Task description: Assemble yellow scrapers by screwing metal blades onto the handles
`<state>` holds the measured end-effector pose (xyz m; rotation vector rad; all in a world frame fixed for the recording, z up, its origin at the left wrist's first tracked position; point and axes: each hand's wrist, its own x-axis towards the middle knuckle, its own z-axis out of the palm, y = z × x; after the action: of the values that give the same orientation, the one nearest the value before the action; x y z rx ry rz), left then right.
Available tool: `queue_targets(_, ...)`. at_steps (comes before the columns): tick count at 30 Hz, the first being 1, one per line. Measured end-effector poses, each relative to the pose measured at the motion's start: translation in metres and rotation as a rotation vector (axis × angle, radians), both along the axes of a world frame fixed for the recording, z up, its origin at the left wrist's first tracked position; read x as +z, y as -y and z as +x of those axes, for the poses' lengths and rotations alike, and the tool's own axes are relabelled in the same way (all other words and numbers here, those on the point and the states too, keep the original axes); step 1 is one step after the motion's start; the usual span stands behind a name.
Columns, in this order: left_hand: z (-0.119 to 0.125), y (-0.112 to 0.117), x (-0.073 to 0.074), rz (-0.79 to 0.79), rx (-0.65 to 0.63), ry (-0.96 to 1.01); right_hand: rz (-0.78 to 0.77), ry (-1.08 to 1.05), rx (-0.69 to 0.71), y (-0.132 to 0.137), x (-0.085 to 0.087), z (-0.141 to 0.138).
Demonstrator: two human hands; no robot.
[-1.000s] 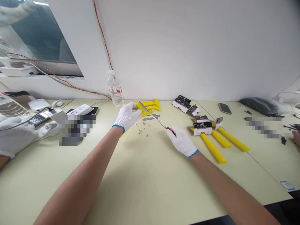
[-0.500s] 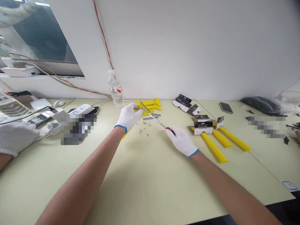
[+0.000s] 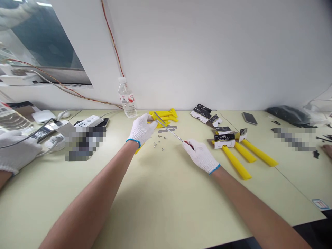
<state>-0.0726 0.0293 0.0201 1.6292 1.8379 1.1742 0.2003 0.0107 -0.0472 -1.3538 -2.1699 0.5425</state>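
In its white glove with a blue cuff, my left hand (image 3: pixel 142 129) is closed round a yellow scraper (image 3: pixel 155 117), whose handle end shows below the palm. A thin metal blade (image 3: pixel 159 119) lies across the scraper's head. My right hand (image 3: pixel 199 155), gloved alike, grips the red handle of a screwdriver (image 3: pixel 174 134). Its shaft points up and left, and the tip meets the scraper's head by the blade. Just behind lie more yellow scrapers (image 3: pixel 169 114). Loose flat blades (image 3: pixel 166 130) and several small screws (image 3: pixel 155 145) are on the table (image 3: pixel 166 193) between my hands.
Yellow scrapers with black-and-white cards (image 3: pixel 237 162) lie right of my right hand, below loose cards (image 3: pixel 203 113). A water bottle (image 3: pixel 127 100) stands by the wall; a phone (image 3: pixel 249 118) lies far right. Left are a power strip (image 3: pixel 89 121) and another person's gloved hand (image 3: pixel 19 148).
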Motion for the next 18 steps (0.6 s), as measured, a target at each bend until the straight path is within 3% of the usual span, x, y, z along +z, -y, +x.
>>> queue_targets(13, 0.0006, 0.0021, 0.0017, -0.004, -0.013, 0.016, -0.006, 0.003, -0.025, -0.0007, 0.0011, -0.0008)
queue_targets(18, -0.0004, -0.0041, -0.0041, 0.028, 0.001, -0.046, -0.022, 0.005, -0.019, -0.0006, 0.0013, -0.0008)
